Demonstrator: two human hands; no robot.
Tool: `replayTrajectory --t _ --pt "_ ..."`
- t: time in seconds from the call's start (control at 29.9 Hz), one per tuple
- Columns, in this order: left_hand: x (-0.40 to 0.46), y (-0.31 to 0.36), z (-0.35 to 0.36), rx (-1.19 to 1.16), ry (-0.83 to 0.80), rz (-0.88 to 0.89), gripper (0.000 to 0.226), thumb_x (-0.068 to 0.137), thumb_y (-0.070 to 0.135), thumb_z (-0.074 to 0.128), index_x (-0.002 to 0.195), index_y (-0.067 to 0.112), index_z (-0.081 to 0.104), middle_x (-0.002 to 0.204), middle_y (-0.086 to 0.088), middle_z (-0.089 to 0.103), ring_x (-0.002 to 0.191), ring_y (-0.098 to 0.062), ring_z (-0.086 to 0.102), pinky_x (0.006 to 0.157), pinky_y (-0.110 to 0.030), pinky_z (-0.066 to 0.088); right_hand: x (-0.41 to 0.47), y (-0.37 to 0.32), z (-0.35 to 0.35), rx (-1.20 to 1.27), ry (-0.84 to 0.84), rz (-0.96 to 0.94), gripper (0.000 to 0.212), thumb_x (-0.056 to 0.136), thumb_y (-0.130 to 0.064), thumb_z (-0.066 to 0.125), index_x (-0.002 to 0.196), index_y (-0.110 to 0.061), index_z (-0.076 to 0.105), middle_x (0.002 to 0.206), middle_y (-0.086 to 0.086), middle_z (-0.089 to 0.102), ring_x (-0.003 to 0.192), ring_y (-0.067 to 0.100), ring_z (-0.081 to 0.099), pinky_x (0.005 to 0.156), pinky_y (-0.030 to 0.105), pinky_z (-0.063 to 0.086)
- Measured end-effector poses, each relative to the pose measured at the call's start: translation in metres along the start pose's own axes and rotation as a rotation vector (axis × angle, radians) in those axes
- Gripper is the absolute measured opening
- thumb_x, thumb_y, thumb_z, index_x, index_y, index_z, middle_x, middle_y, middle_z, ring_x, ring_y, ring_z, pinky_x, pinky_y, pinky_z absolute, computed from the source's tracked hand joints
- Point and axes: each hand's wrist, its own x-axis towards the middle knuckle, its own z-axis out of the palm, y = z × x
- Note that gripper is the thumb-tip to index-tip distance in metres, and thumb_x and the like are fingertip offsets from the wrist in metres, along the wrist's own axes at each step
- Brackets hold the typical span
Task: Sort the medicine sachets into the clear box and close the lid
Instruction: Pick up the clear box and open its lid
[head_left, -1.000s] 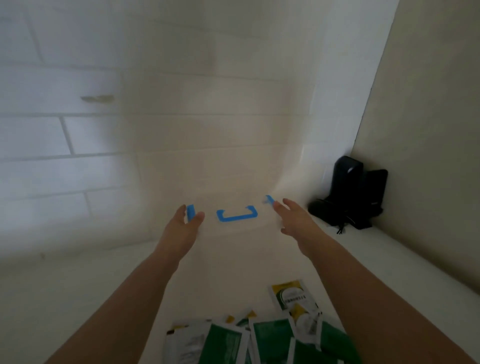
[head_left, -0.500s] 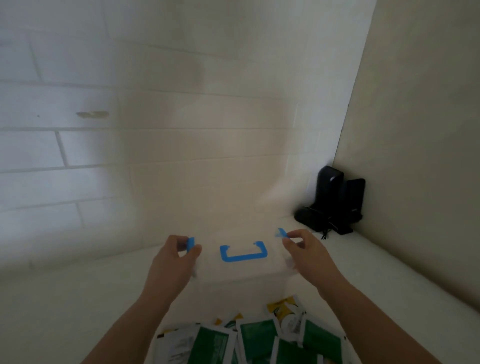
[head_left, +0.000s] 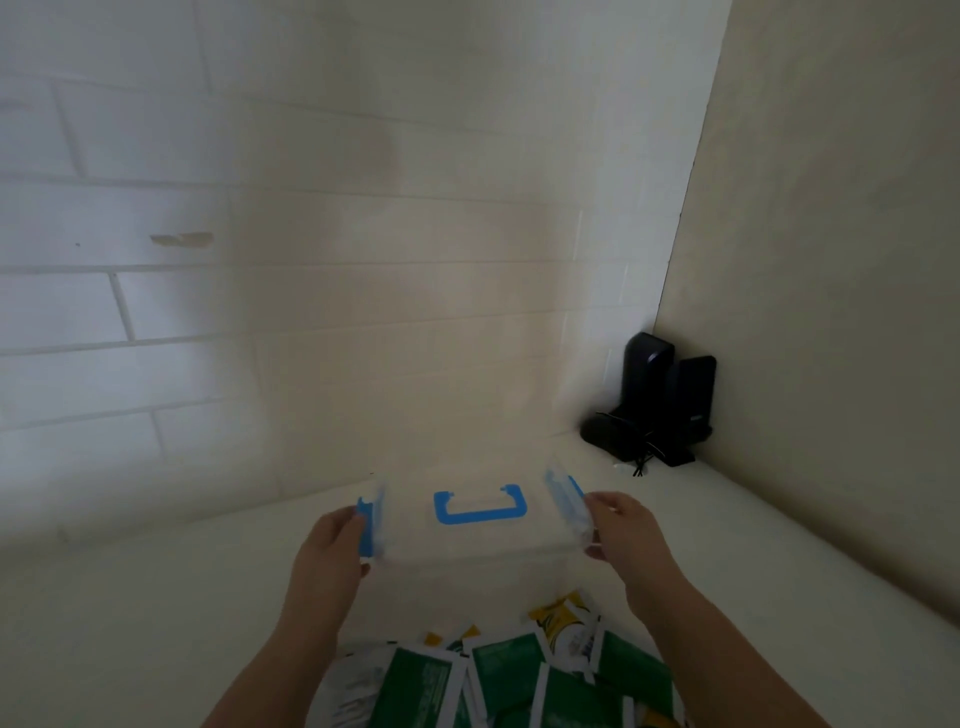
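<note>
A clear plastic box (head_left: 472, 540) with a blue handle (head_left: 480, 505) on its lid and blue side latches sits on the white counter ahead of me. My left hand (head_left: 332, 545) grips its left end at the blue latch. My right hand (head_left: 621, 527) grips its right end beside the other latch. The lid lies on the box. A heap of green and white medicine sachets (head_left: 509, 680), with a yellow one (head_left: 563, 621) among them, lies near me at the bottom edge.
A black device (head_left: 657, 402) with cables stands in the back right corner. A white tiled wall (head_left: 260, 260) rises behind the counter (head_left: 130, 597), and a beige wall (head_left: 841, 260) closes the right side.
Both hands have closed on the ends of the box and drawn it toward me, closer to the sachets. The side latches now look swung outward.
</note>
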Motion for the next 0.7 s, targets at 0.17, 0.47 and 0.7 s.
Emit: replayTrajectory --t 0.17,0.47,0.7 --pt "-0.010 0.015 -0.013 0.254 0.026 0.336 0.027 0.091 0.023 0.049 0.114 0.014 0.060 0.127 -0.011 0.054 0.104 -0.017 0.049 0.091 -0.031 0.036 -0.010 -0.019 -0.008 -0.297 -0.020 -0.359 0.030 0.088 -0.034 0.053 0.105 -0.013 0.065 0.103 -0.002 0.061 0.085 0.005 0.052 0.072 0.016 0.038" --pt "-0.038 0.042 -0.012 0.081 -0.073 0.318 0.044 0.090 0.029 0.051 0.133 0.023 0.043 0.138 0.004 0.046 0.121 -0.008 0.041 0.100 -0.020 0.027 -0.029 -0.032 0.000 -0.201 0.054 -0.349 0.033 0.081 -0.032 0.063 0.109 -0.014 0.063 0.118 0.004 0.061 0.101 0.010 0.054 0.088 0.025 0.041" --pt "-0.060 0.078 -0.020 -0.096 -0.212 0.633 0.048 0.087 0.015 0.053 0.118 0.048 0.039 0.109 0.027 0.064 0.110 0.004 0.055 0.092 -0.021 0.040 -0.049 -0.076 -0.043 0.232 -0.211 -0.463 0.042 0.071 -0.016 0.070 0.112 -0.017 0.058 0.081 -0.003 0.071 0.064 0.007 0.064 0.058 0.019 0.052"
